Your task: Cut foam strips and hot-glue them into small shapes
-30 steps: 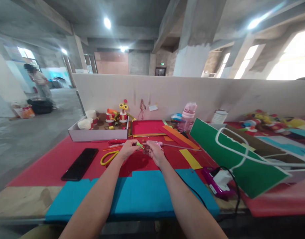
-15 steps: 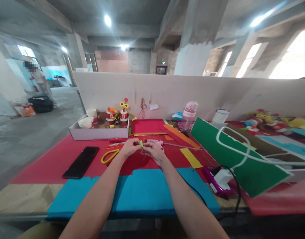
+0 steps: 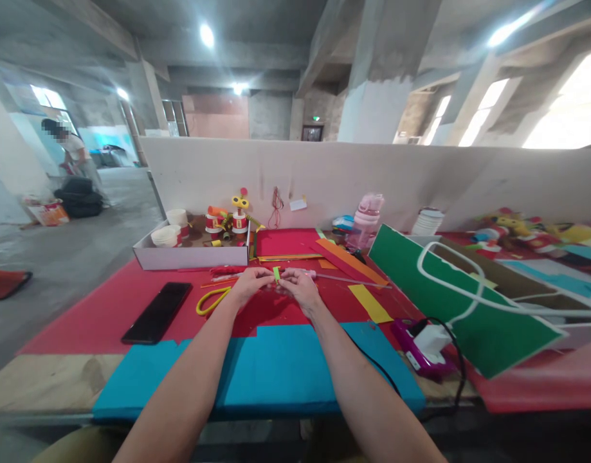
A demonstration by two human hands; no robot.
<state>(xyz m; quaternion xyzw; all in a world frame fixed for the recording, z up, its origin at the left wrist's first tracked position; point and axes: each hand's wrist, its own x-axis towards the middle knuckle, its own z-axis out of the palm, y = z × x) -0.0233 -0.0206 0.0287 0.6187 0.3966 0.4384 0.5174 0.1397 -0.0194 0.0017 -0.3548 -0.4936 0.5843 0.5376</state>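
Note:
Between my fingertips is a small strip of light-green paper [image 3: 276,274], held up above the red table covering. My left hand [image 3: 249,285] pinches it from the left, and my right hand [image 3: 301,289] grips it from the right. Scissors with yellow handles [image 3: 213,301] lie just left of my left wrist. Behind my right hand a pink glue gun [image 3: 307,273] shows in part, the rest hidden by the fingers. A yellow paper strip [image 3: 370,303] lies to the right.
A black phone [image 3: 157,313] lies on the left. A white box [image 3: 191,257] holds paper cups and a cup figure [image 3: 240,218]. Green board [image 3: 462,308], purple power strip [image 3: 423,354] and white cable stand right. Blue paper [image 3: 276,373] covers the front edge. A person [image 3: 76,151] bends far left.
The green strip now stands more upright between my fingers, and my hands have shifted only slightly. An orange-red object has come into view at the far left edge.

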